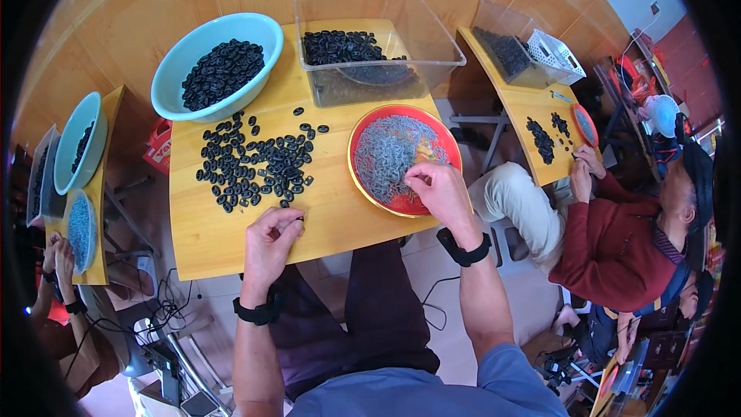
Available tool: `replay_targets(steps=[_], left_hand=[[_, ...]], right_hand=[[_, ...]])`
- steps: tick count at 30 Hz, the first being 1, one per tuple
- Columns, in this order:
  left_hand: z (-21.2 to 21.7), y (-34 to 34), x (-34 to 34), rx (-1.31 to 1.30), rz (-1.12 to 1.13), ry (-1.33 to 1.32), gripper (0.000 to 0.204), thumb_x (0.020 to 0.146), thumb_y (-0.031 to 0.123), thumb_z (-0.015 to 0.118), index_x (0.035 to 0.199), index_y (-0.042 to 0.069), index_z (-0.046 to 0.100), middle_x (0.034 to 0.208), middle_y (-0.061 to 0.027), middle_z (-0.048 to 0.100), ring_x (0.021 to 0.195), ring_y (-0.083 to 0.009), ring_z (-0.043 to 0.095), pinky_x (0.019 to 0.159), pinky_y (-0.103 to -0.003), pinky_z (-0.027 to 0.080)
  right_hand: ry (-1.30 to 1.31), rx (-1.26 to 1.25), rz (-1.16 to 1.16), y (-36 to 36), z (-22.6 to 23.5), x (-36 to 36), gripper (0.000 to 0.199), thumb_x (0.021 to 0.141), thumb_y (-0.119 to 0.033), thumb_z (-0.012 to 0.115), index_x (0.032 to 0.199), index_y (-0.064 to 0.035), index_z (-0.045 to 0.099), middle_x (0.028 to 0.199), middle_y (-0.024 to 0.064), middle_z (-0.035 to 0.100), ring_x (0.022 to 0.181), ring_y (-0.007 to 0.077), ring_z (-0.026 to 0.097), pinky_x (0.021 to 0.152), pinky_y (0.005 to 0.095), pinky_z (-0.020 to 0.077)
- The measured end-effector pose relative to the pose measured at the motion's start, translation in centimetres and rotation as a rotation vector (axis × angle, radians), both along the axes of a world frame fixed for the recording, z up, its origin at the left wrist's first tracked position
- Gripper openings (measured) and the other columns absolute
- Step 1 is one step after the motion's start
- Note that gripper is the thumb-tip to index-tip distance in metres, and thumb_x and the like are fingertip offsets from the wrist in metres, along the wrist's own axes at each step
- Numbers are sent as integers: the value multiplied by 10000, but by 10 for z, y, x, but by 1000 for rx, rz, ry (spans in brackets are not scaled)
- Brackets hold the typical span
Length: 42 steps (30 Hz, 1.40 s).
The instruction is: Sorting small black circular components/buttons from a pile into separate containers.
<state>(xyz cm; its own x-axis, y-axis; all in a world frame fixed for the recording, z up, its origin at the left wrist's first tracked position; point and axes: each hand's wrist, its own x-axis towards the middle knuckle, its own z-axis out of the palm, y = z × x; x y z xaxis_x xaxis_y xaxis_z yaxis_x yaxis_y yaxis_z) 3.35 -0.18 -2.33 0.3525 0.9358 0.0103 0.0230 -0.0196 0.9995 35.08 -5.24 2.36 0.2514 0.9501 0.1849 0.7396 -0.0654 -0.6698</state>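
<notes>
My left hand [268, 243] hovers at the near edge of the yellow table, thumb and forefinger pinched on a small black oval piece [300, 219]. Just beyond it lie many loose black oval pieces [239, 174], each with a pale mark or opening in its middle. On the right, my right hand [444, 191] reaches over a red plate [386, 199] with a gold rim. Its fingertips are pressed together against a heap of thin grey pins [390, 153]; what sits between them is too small to make out.
Behind the loose pieces stand a light blue basin [166, 96] and a clear plastic bin [370, 86], both holding black pieces. At the right, a person in a dark red sweater [617, 251] works at another table [513, 108]. Another person's hands [60, 255] work at the left.
</notes>
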Motion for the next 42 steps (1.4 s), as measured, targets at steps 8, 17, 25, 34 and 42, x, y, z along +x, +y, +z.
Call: replay_targets(steps=[8,17,25,34,42], left_hand=[[-2,-2,-2,-28,34,42,146,932,-19,666,1074,-14,697,876,-31,676,775,-84,649,707,-225,519],[-3,0,-4,-82,49,28,159,938,22,682,1090,-22,694,881,-56,726,784,-96,678,716,-231,541],[-3,2,3,-155,48,-113,153,918,16,705,1065,-28,700,864,-69,733,771,-109,697,715,-234,563],[-2,6,-1,-203,89,-168,167,918,3,692,1078,-45,697,846,-68,728,779,-104,690,712,-239,560],[-2,5,-2,-209,88,-139,168,917,3,682,1077,-45,702,852,-78,734,769,-102,691,706,-244,561]], right_hand=[[51,-111,28,-8,6,14,142,863,-124,720,896,14,727,790,171,705,689,284,683,636,363,517],[631,-9,94,-23,20,-14,113,904,-55,674,967,24,724,739,16,675,633,62,583,581,234,452],[884,-7,208,-7,-16,-126,106,937,-67,655,1007,5,690,763,-29,631,643,9,516,574,197,413],[840,14,149,18,-45,-160,101,970,-72,619,1026,-2,665,801,-16,633,637,35,545,566,195,430],[817,2,63,16,-35,-167,92,957,-72,645,1001,3,676,781,-14,630,632,35,546,560,200,439]])
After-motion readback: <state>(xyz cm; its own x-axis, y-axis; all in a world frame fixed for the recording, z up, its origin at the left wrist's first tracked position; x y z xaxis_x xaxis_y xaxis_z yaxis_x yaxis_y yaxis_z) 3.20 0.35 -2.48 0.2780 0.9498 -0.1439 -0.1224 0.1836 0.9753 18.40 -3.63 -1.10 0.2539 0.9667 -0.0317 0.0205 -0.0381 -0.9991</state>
